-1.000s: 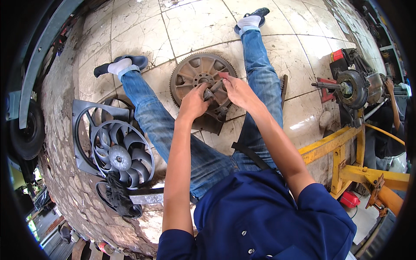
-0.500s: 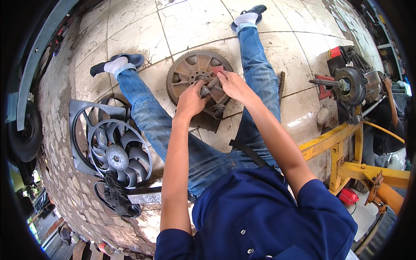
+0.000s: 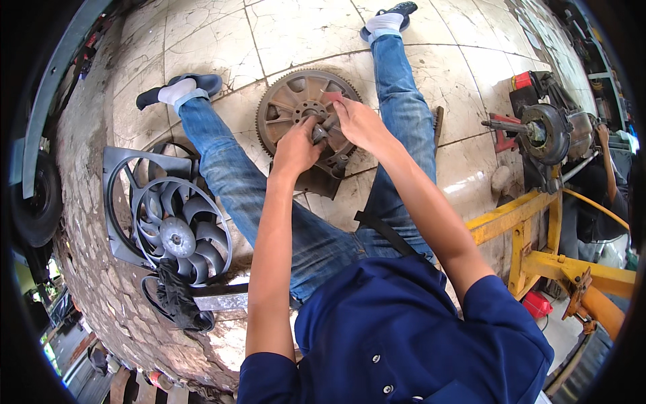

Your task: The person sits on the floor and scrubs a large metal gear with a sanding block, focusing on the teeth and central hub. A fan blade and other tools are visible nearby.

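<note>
A toothed flywheel (image 3: 279, 101), brownish metal, lies on the tiled floor between my outstretched legs. Above its near half, my left hand (image 3: 296, 149) is closed around a small grey metal part (image 3: 319, 133), whose shape is partly hidden by the fingers. My right hand (image 3: 363, 126) pinches a small reddish sheet that looks like sandpaper (image 3: 332, 96), its free end sticking out past the fingertips. Both hands are close together, the right one just beside the metal part. Under them, at the flywheel's near edge, a dark metal bracket-like piece (image 3: 319, 183) is partly covered.
To the left lies a radiator fan (image 3: 176, 236) in its shroud, with a black cloth (image 3: 176, 296) beside it. On the right stand a greasy hub assembly (image 3: 545, 135) and a yellow steel frame (image 3: 518, 215). Another person's arm (image 3: 609, 161) shows at far right.
My right hand has shifted slightly up and left with the reddish sheet, turning a little. My left hand keeps its hold on the metal part. The whole view has moved slightly.
</note>
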`<state>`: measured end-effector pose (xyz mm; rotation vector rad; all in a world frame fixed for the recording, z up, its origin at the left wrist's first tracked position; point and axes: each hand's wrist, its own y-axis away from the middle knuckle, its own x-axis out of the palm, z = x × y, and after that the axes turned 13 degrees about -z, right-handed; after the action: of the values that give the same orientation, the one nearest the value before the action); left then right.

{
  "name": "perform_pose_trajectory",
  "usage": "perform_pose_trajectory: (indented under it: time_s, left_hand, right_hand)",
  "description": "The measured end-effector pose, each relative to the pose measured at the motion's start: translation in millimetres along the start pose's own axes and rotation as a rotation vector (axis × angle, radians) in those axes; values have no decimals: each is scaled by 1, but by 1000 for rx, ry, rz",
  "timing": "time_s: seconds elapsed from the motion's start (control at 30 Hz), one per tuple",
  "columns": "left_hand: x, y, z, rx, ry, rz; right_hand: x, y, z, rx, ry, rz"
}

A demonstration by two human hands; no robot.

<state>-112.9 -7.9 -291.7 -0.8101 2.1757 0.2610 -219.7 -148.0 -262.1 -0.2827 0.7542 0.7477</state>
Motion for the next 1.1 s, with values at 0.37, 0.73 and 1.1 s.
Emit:
perform_pose_trajectory:
  time_s: [0.37, 0.73, 1.1]
  left_hand:
    - [0, 2, -2, -13, -66, 30]
    - [-2, -4, -7, -98, 3, 98]
    - [3, -11, 6, -154, 39, 37]
  right_hand:
    - [9, -4, 3, -31, -10, 6]
    - [27, 3, -3, -351, 43, -192]
    - [45, 4, -2, -481, 327, -341]
